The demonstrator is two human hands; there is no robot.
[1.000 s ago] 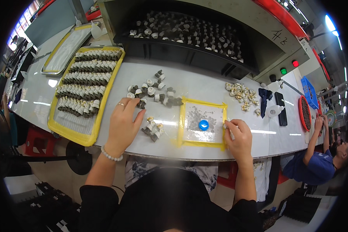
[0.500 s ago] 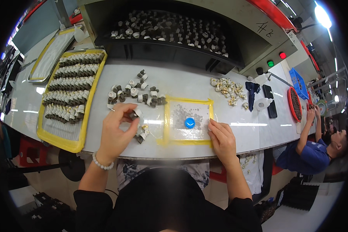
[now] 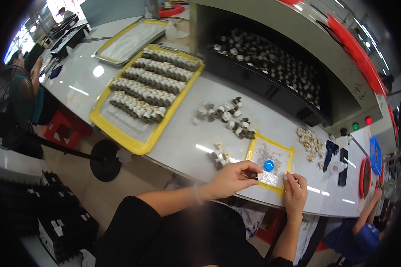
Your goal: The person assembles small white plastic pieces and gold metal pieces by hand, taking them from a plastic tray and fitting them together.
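My left hand (image 3: 233, 180) is closed in a pinch on a small dark-and-white part (image 3: 254, 176) above the near left corner of a yellow-taped square pad (image 3: 290, 156). My right hand (image 3: 295, 192) is at the pad's near right corner. Its thumb and forefinger are pressed together at a tiny pale thing that I cannot make out. A round blue cap (image 3: 269, 165) sits on the pad among grey wet-looking spots. Left of the pad lies a loose group of dark-and-white parts (image 3: 227, 116). A few more parts with yellowish tips (image 3: 219, 156) lie nearer me.
A yellow-rimmed tray (image 3: 143, 148) holds rows of similar parts. Behind stands a black bin (image 3: 272, 82) full of them. Small whitish-gold pieces (image 3: 311, 143), a white bottle (image 3: 337, 167) and a black flat object (image 3: 343, 167) lie to the right. Another person (image 3: 356, 238) works at far right.
The view has swung toward the left. My left hand has carried the dark-and-white part rightward to the pad, close to my right hand. My right hand's fingers have drawn into a pinch.
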